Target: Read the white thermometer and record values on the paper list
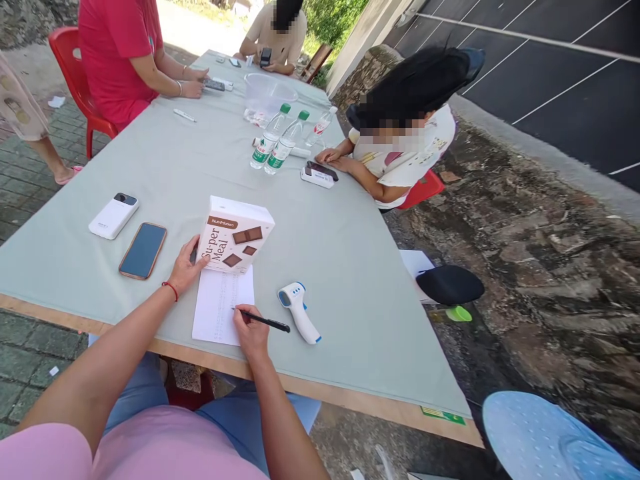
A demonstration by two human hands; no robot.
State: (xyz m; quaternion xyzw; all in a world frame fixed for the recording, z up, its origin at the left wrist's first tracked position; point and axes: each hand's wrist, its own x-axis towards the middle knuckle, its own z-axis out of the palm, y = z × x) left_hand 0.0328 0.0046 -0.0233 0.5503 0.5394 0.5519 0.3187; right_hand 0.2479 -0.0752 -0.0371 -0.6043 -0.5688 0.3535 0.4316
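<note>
My left hand point(188, 265) grips the lower left side of a white and brown box point(239, 233) printed "Su-per Meal", which stands at the top end of a sheet of paper point(207, 303). Rows of small handwriting cover part of that sheet. In my right hand point(251, 333) is a black pen point(270, 323), its tip at the writing. Just right of this hand lies a white and blue infrared thermometer point(300, 312). A smartphone point(143, 250) and a white power bank point(114, 215) rest to the left of the box.
Two green-capped water bottles point(281, 148), a third bottle point(321, 127) and a clear plastic basin point(270, 93) stand farther along the cloth-covered table point(165, 160). Three people sit around it, one at the right beside a phone point(323, 171). A light blue hat point(550, 437) shows at lower right.
</note>
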